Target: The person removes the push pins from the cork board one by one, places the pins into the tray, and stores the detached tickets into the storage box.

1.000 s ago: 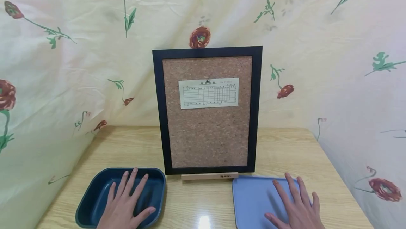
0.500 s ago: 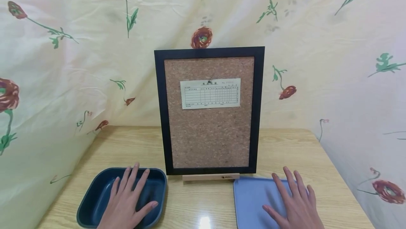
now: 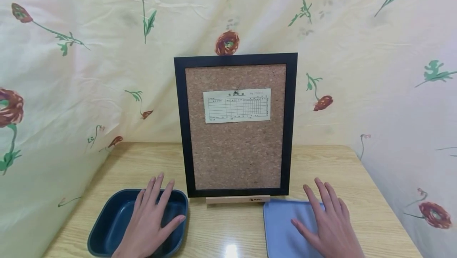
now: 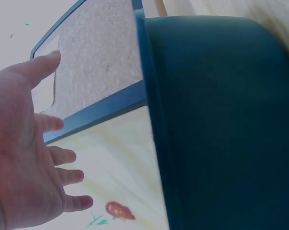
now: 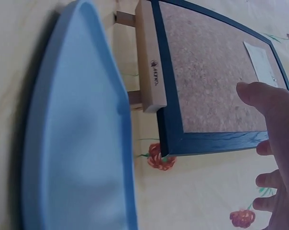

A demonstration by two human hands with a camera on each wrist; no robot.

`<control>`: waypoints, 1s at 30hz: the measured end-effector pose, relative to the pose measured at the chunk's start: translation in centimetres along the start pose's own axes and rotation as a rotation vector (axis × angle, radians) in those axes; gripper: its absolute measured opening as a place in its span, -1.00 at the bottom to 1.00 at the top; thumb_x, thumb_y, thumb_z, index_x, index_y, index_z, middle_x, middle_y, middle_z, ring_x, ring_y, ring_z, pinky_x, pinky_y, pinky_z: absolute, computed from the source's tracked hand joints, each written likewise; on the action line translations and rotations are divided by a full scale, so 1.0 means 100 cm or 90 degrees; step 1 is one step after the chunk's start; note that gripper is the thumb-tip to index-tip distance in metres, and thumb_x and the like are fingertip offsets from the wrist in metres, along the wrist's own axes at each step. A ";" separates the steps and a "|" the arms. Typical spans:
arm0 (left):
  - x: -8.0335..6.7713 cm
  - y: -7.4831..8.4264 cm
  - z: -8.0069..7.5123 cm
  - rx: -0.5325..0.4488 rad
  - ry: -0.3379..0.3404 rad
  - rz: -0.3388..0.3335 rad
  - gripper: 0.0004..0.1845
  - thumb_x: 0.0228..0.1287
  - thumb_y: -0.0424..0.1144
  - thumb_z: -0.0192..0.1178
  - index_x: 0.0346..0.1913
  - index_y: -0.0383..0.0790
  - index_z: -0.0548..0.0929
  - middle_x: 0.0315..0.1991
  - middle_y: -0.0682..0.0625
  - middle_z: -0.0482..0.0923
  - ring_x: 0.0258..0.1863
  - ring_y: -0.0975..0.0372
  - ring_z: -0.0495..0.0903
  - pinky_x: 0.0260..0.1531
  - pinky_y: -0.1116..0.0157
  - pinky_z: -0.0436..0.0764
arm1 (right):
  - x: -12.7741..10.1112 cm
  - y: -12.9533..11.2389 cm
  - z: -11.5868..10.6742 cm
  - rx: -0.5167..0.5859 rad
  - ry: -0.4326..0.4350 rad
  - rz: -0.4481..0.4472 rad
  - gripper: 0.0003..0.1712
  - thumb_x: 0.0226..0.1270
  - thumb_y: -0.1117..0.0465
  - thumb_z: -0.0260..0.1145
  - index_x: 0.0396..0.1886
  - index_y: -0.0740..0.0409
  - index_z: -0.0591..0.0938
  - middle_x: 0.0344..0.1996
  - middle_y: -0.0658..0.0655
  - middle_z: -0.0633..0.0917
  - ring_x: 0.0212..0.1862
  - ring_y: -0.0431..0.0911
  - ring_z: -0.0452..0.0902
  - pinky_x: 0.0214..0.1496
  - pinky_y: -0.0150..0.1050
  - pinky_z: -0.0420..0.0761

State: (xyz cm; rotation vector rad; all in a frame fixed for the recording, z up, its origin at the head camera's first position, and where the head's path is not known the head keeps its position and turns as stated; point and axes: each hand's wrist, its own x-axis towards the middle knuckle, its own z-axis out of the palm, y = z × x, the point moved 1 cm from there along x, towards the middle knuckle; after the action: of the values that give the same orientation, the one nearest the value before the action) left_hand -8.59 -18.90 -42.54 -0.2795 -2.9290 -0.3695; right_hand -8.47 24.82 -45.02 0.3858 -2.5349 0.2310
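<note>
Above dish [image 3: 107,222], left hand [image 3: 148,220] flat

Your left hand [image 3: 148,222] hovers over the bin [image 3: 107,220] near left; your right hand [image 3: 330,226] over the tray [image 3: 282,226] near right. Between them, farther back, the corkboard [image 3: 235,151] stands on its stand [image 3: 237,199].

Lighting: soft, even, warm; head view bright and sharp. Glare: one white spot on the table [image 3: 230,249] at 6 o'clock. Shadows: faint, under both hands. Edges: slight wide-angle bending toward 3 and 9 o'clock. Wrist views: paler, bluish cast, close objects soft and blurred
</note>
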 end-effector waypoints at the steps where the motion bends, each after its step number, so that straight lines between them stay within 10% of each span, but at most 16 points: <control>1: 0.001 0.001 -0.001 -0.002 0.010 0.006 -0.05 0.22 0.42 0.15 0.55 0.01 0.21 0.63 -0.18 -0.06 0.56 -0.19 0.01 0.37 -0.31 0.13 | 0.002 -0.001 -0.001 0.003 0.005 -0.001 0.05 0.17 -0.60 0.10 0.34 0.12 0.45 0.39 0.35 0.36 0.37 0.27 0.22 0.00 0.31 0.41; 30: 0.035 0.022 -0.020 -0.038 0.170 0.104 -0.01 0.20 0.16 0.33 0.59 -0.08 0.11 0.61 -0.25 0.01 0.54 -0.20 0.07 0.33 -0.28 0.25 | 0.057 -0.024 -0.015 0.087 0.118 -0.016 0.05 0.37 -0.55 -0.18 0.36 0.25 0.45 0.34 0.41 0.43 0.23 0.36 0.40 0.04 0.35 0.44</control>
State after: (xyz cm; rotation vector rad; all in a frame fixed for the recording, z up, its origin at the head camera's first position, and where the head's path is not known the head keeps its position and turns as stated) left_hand -11.25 -16.76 -39.46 -0.4373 -2.6156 -0.4335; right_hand -11.50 21.68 -40.39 0.4288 -2.3370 0.4122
